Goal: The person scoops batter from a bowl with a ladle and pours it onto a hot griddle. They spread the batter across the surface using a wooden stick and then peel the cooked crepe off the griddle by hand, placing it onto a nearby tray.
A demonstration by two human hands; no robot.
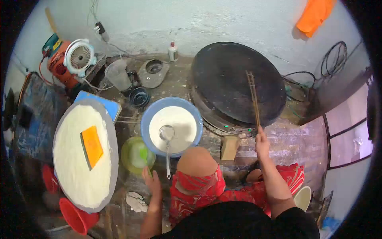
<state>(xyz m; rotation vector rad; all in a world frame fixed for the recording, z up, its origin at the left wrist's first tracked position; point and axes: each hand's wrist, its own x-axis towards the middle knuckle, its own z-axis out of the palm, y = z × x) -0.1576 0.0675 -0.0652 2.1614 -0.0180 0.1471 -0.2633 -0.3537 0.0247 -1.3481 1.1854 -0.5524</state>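
My right hand (262,142) is closed around the lower end of a bundle of thin sticks (254,95), whose far end reaches over a large round black griddle (227,75). My left hand (152,181) is just below a yellow-green bowl (128,161) of cloudy liquid, its fingers apart and seemingly holding nothing. In that bowl lies a bright green utensil (143,153), close to my fingertips. Between the bowl and griddle stands a blue basin (146,133) of white batter (181,119). A metal ladle (168,149) rests in it, handle over the rim.
At left, a round board (112,159) carries a white sheet-like layer (75,159) with an orange scraper (92,145) on it. A wooden block (229,148) stands before the griddle. A red bucket (77,217), a clear jug (118,75) and a small fan (79,57) are nearby.
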